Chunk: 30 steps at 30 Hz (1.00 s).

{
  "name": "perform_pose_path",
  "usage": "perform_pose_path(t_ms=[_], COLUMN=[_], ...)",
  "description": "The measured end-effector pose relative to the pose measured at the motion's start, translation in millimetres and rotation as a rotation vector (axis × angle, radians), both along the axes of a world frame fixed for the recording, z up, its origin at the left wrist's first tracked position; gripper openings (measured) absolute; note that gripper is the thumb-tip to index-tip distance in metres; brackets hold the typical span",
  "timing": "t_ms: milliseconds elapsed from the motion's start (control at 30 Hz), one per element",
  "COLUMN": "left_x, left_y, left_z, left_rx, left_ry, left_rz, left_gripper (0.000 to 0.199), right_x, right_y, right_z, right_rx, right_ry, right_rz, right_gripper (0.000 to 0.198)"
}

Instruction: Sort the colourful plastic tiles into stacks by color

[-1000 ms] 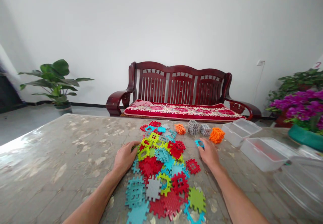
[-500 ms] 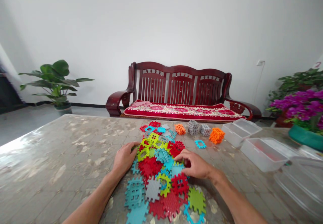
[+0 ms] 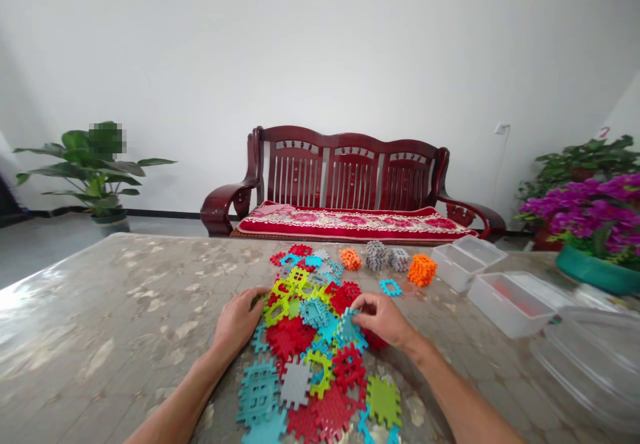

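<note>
A heap of flat toothed plastic building tiles in red, teal, lime green, blue and grey runs down the middle of the table. My right hand (image 3: 383, 321) pinches a teal tile (image 3: 349, 327) between thumb and fingers at the heap's right side; the tile is tilted up. At the left edge of the heap rests my left hand (image 3: 239, 317), fingers stretched out and apart, close to a lime green tile (image 3: 277, 311). Nearer me lie a grey tile (image 3: 295, 383), a red tile (image 3: 349, 365) and a solid green tile (image 3: 384, 401).
Stacks of orange (image 3: 423, 270) and grey tiles (image 3: 376, 255) stand at the back right, near a loose blue frame tile (image 3: 391, 288). Clear plastic boxes (image 3: 515, 321) and a potted purple flower (image 3: 600, 211) line the right side. Beyond the table (image 3: 125, 324) is a wooden bench (image 3: 350, 171).
My right hand has closed on the teal tile and tipped it up off the heap. My left hand stays beside the heap. The view has shifted slightly.
</note>
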<state>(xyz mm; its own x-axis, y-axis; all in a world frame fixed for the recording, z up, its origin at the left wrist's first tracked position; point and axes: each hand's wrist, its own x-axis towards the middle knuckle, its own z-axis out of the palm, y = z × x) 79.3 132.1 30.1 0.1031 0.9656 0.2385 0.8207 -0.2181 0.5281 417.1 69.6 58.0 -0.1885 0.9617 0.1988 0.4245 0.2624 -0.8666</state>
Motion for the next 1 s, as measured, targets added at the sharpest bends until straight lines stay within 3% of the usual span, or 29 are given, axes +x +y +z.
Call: perform_pose_path(t_ms=[167, 267, 433, 800, 1000], left_x=[-1, -1, -2, -3, -3], left_y=[1, 1, 1, 4, 4], left_z=[-1.5, -1.2, -1.0, -4.4, -4.2], left_rx=[0.003, -0.003, -0.002, 0.005, -0.026], left_ry=[-0.008, -0.01, 0.01, -0.003, 0.013], left_rz=[-0.009, -0.018, -0.004, -0.013, 0.005], left_gripper=[0.037, 0.037, 0.037, 0.038, 0.039], right_x=[31, 49, 59, 52, 78], right_y=[17, 22, 25, 27, 33], right_z=[-11, -22, -40, -39, -34], right_rx=[0.237, 0.343, 0.316, 0.327, 0.351], right_ry=[0.03, -0.089, -0.224, -0.164, 0.094], right_rz=[-0.361, -0.454, -0.494, -0.535, -0.84], right_gripper=[0.016, 0.024, 0.046, 0.043, 0.058])
